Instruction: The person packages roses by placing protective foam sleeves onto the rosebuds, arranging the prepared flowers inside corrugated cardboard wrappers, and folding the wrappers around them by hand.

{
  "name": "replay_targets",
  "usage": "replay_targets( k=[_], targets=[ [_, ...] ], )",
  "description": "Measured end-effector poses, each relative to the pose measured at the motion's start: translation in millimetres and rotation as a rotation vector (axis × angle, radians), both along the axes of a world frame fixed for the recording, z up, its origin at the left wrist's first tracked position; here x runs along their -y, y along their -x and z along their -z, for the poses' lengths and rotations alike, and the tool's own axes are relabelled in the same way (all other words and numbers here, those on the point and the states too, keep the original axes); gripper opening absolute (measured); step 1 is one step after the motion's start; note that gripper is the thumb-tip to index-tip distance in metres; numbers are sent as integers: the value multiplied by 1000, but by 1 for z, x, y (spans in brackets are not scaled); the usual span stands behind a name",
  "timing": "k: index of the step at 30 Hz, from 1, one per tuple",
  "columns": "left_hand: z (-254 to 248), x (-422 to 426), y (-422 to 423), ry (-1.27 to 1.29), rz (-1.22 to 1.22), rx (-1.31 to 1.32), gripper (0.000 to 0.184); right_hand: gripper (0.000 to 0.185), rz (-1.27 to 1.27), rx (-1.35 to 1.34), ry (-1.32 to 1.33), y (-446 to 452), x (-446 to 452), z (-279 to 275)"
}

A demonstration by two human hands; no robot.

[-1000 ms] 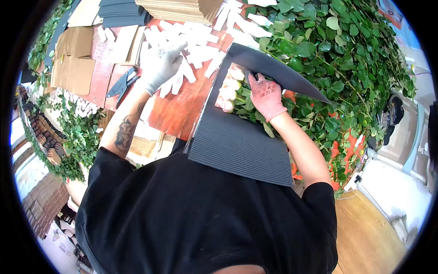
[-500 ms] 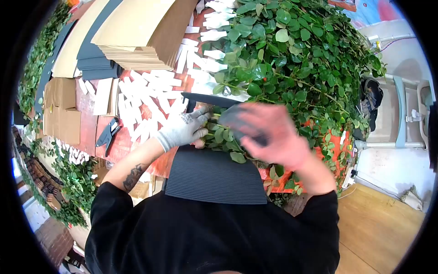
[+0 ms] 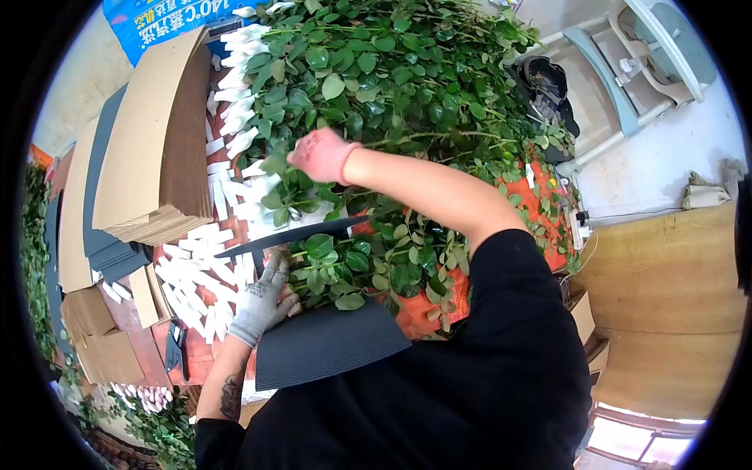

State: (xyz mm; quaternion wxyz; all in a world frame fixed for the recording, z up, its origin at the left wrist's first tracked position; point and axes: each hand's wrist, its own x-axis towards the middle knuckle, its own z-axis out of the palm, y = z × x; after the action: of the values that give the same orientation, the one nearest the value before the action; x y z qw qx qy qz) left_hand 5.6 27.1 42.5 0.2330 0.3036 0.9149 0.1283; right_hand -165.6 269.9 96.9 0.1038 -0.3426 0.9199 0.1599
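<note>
My left hand [image 3: 263, 303], in a grey-white glove, lies with fingers spread on the flower-head end of a rose bunch, whose green leaves [image 3: 337, 266] extend right. Under the bunch is a black corrugated sheet [image 3: 329, 345]; its far flap [image 3: 294, 236] stands up behind the leaves. My right hand [image 3: 321, 155], in a pink glove, is raised over the leafy stems beyond the flap, fingers curled together near a leafy stem; what they hold is hidden. White-sleeved roses [image 3: 241, 117] line the left edge of the large leafy pile [image 3: 392, 70].
Tall stacks of brown cardboard [image 3: 141, 141] and black sheets [image 3: 106, 184] stand at the left. Scattered white sleeves [image 3: 196, 282] cover the red table [image 3: 200, 364] near a black stapler-like tool [image 3: 175, 348]. A folding chair [image 3: 603, 78] is at the upper right.
My right hand has moved from the bunch to the leafy pile beyond the flap. My left hand has come from the scattered sleeves onto the bunch. The view has shifted and turned.
</note>
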Motion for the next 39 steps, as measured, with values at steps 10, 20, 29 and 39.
replay_targets(
  k=[10, 20, 29, 39],
  targets=[
    [-1, -1, 1, -28, -17, 8, 74, 22, 829, -1389, 553, -51, -293, -322],
    [-14, 1, 26, -56, 150, -93, 61, 31, 504, -1381, 1116, -150, -326, -301],
    [-210, -51, 36, -777, 517, 374, 49, 32, 432, -1212, 946, -133, -238, -274],
    [-180, -332, 130, -913, -83, 367, 111, 26, 580, -1284, 1061, -169, -246, -281]
  ],
)
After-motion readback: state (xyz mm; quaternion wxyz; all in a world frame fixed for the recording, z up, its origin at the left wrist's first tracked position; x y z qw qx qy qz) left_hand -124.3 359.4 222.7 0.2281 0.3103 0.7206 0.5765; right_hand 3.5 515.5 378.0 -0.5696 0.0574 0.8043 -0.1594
